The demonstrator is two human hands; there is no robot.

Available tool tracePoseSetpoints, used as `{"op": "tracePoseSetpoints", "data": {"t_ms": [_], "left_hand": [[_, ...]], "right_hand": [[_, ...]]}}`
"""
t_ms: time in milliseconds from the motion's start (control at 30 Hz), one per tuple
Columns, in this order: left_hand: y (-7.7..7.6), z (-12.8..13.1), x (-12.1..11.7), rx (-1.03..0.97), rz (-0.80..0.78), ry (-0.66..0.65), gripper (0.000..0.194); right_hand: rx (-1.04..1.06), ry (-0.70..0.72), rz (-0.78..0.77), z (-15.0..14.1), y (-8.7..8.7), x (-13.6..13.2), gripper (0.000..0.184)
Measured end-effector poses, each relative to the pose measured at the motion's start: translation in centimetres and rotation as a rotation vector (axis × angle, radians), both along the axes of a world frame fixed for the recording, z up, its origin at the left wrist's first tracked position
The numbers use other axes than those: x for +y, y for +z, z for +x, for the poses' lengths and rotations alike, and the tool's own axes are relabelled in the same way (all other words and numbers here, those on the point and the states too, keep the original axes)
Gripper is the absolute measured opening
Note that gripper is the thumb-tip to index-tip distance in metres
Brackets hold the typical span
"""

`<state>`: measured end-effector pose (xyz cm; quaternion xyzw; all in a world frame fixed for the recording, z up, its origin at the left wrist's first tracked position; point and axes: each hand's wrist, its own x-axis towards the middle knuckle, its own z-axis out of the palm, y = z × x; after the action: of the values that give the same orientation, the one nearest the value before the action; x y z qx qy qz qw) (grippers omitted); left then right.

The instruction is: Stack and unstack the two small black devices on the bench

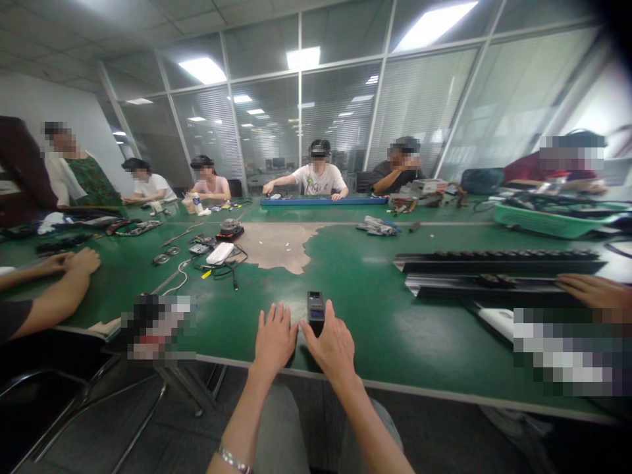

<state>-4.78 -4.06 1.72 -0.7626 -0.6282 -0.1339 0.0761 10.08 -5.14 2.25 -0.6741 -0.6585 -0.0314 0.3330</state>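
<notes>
- Near tabletop's (380,329) front edge: black device (316,306), nothing visibly done (remainder unclear).
- Left hand (275,336): flat, loosely spread.
- Right hand (336,345): thumb, forefinger flank device; grip unclear.

Device (316,306) on the bench (375,316), between thumb (308,331) and forefinger (330,315) of the right hand (336,345), left hand (276,334) just beside; over right, rails (444,288), a basket (548,222) beyond them; ahead to the left, electronics (220,253); far side, a bar (320,201)!
</notes>
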Motion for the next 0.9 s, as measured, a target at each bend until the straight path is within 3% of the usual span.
{"op": "tracePoseSetpoints", "data": {"t_ms": [200,400,733,900], "left_hand": [[0.0,-0.1,-0.1,-0.007,0.004,0.000,0.051],[0.0,-0.2,-0.2,-0.020,0.012,-0.007,0.051],[-0.1,-0.2,-0.1,-0.027,-0.003,0.000,0.053],[-0.2,-0.1,-0.1,-0.015,0.000,0.000,0.053]], "right_hand": [[-0.012,-0.101,0.003,-0.9,0.4,0.0,0.072],[0.016,-0.099,-0.004,-1.1,1.0,-0.1,0.064],[0.177,-0.094,0.126,1.5,5.0,0.8,0.066],[0.150,-0.142,0.085,4.0,3.0,0.7,0.066]]}}
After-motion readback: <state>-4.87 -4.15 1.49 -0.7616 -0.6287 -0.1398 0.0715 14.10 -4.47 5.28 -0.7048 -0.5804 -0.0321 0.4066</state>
